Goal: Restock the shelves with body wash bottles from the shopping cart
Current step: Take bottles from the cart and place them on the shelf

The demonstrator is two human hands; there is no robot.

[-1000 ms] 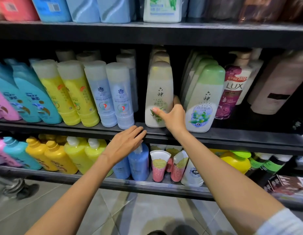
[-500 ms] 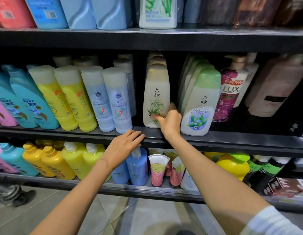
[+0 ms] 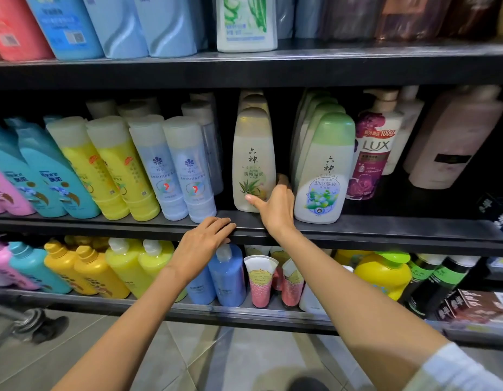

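From the head camera, your right hand point(image 3: 275, 206) is curled round the lower right edge of the cream bottle point(image 3: 253, 162), thumb across its front label and fingers tucked behind into the gap. That bottle stands upright on the middle shelf point(image 3: 385, 227), at the front of a row; two more rounded caps show behind it, so three in all, though the shadow there may hide others.

Your left hand point(image 3: 202, 244) lies flat with straight fingers, fingertips resting on the shelf's front lip, and holds nothing.

Just right of your right hand, touching or nearly touching your knuckles, stands the green-capped bottle point(image 3: 325, 176), front of a row of four. It closes off the right side of the gap your fingers are in. Further right is a purple LUX pump bottle point(image 3: 371, 156) with another pump behind it.

Left of your right hand, past an open dark gap, two pale blue bottles point(image 3: 188, 170) lean in front, then two yellow bottles point(image 3: 109, 170), then teal bottles point(image 3: 47, 176).

Directly under your left hand, on the lower shelf, a blue pump bottle point(image 3: 227, 275) stands with its pump head just below your fingers. Two pink tubes point(image 3: 261, 280) stand to its right.

At lower left, beyond your left forearm, a cart wheel point(image 3: 30, 323) sits on the tiled floor.
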